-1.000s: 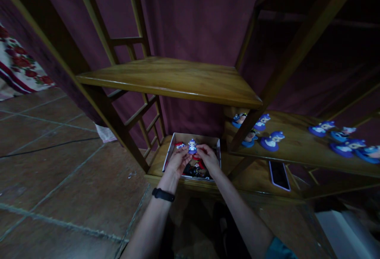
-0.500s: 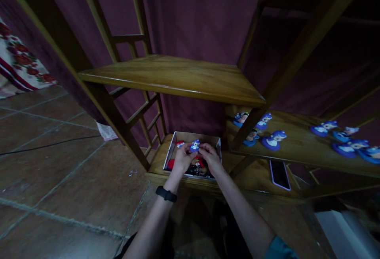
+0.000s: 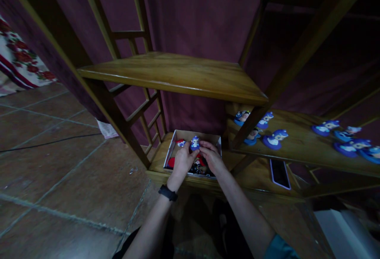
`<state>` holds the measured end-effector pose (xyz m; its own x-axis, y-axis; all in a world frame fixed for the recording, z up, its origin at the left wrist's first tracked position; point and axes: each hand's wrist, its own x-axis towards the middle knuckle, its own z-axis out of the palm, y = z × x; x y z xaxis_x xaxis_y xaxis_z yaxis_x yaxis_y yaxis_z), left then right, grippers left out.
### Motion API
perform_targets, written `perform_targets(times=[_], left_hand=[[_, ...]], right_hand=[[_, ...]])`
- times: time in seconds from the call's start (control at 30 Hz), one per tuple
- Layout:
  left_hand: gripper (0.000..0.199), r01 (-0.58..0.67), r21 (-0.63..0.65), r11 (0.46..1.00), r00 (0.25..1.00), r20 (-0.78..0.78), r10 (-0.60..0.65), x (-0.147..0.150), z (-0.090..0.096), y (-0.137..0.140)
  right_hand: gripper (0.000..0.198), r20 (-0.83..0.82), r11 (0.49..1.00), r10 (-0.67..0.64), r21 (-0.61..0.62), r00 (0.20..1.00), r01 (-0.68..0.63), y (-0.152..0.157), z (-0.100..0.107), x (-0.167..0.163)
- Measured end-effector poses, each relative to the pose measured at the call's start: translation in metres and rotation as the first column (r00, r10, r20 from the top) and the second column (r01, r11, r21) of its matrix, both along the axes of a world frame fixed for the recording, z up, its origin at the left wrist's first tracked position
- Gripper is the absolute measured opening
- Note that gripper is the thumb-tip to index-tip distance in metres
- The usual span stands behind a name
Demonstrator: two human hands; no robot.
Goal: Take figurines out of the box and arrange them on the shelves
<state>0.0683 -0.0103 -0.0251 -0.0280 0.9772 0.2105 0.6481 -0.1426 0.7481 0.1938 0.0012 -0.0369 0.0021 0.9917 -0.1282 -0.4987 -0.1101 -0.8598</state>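
Between my two hands, above a shallow open box [image 3: 169, 148], is a small blue-and-white figurine [image 3: 195, 143] on a blue base, upright. My left hand [image 3: 183, 160] grips it from the left, thumb near the base. On the other side my right hand [image 3: 211, 156] has its fingers closed on the base's right edge. Inside the box lie a red-and-white figurine [image 3: 181, 143] at the back left and a red-and-black figurine [image 3: 199, 165] at the front, partly covered by my hands. A black band [image 3: 168, 192] circles my left wrist.
A wooden shelf board [image 3: 175, 73] juts out above the box. To the right, several blue-based figurines [image 3: 275, 138] stand on another shelf, with an upright post [image 3: 247, 128] in front of some. Below lies a phone [image 3: 280, 174]. A pale box [image 3: 341, 231] sits at lower right.
The figurine stays between both hands and now shows more upright. My left hand has turned slightly, uncovering more of the red-and-white figurine. The view has shifted a little.
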Motion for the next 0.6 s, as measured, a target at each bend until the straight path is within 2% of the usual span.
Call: perform_targets(times=[0.27, 0.43, 0.6], left_hand=[[0.03, -0.011, -0.035, 0.999, 0.95, 0.312, 0.021, 0.0, -0.002, 0.005], [0.033, 0.047, -0.013, 0.999, 0.916, 0.399, -0.038, -0.001, -0.014, 0.01], [0.037, 0.079, -0.013, 0.997, 0.824, 0.564, -0.057, 0.0, -0.021, 0.015]], right_hand=[[0.023, -0.123, 1.0, 0.013, -0.021, 0.992, -0.016, 0.0, 0.003, 0.001], [0.02, -0.176, 0.997, 0.046, -0.055, 0.983, -0.057, 0.001, 0.0, 0.001], [0.021, -0.236, 0.991, 0.072, -0.096, 0.969, -0.097, 0.0, 0.003, 0.0]])
